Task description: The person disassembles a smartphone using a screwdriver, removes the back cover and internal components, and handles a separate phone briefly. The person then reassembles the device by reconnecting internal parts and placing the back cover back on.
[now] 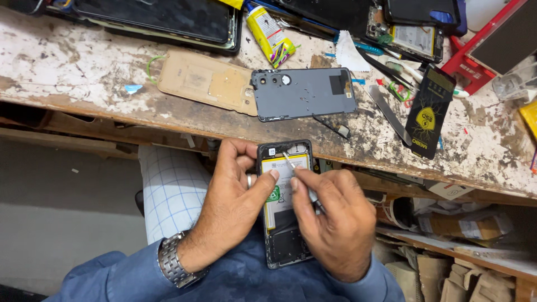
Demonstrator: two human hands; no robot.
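An opened phone [282, 235] with its back off is held over my lap, its yellow and white battery [279, 168] showing. My left hand [235, 207] grips the phone's left side, thumb on the battery. My right hand [330, 218] pinches thin metal tweezers [289, 161], whose tips touch the battery's upper part near the phone's top. A metal watch [173, 263] is on my left wrist.
On the worn wooden bench lie a grey phone back cover [305, 92], a tan cover [204, 81], a yellow glue tube [269, 32], a black and yellow pry card [429, 112], a metal spatula [390, 114], other phone parts [411, 33] and a tablet [162, 19]. Cardboard scraps [458, 268] fill the shelf below right.
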